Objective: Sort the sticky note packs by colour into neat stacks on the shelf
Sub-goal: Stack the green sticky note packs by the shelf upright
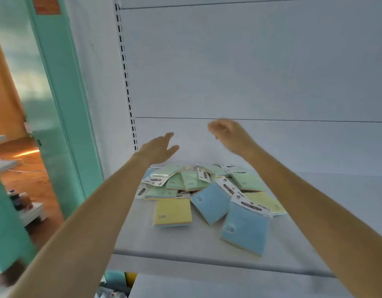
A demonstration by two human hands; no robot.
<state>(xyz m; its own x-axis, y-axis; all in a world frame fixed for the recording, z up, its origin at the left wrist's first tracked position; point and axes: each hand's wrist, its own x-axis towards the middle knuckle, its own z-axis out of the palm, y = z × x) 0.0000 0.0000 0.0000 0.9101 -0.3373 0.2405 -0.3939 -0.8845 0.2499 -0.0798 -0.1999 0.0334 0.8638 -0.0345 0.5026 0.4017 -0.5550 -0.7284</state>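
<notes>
Smooth, matte white back panel (250,61) across most of the view, edged at left by a slotted metal upright (126,82). Below it, a flat white shelf (185,239) with a rounded front lip. Toward the shelf's middle and back, a loose heap of sticky note packs (203,190): square pads in glossy clear sleeves with white header cards, overlapping and tilted. Raised above the heap, left hand (159,148) with fingers straight and released; right hand (226,132) with fingers bent, too blurred to tell whether clenched or slack. At front, 2 blue packs (246,229) and 1 yellow pack (173,211); behind, several pale green packs (192,179).
</notes>
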